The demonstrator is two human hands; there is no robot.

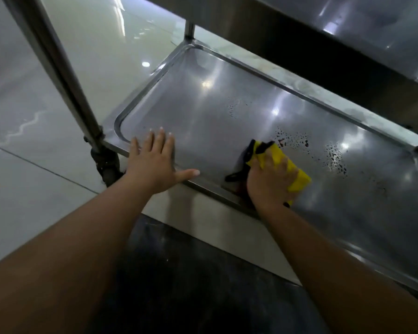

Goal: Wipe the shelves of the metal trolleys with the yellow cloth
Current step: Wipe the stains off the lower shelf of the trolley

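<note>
The right hand grasps the bunched yellow cloth, fingers curled over it, and presses it down on the lower shelf of the metal trolley, near the shelf's front rim. A dark trim or strap of the cloth trails out to the left of the hand, lying on the steel. The left hand is released, its fingers straight and spread, palm flat over the front rim near the shelf's left corner, thumb pointing toward the cloth. Dark water droplets speckle the shelf just beyond and to the right of the cloth. An upper shelf overhangs at top right. The trolley stands on a glossy tiled floor, with a caster under the left post.
</note>
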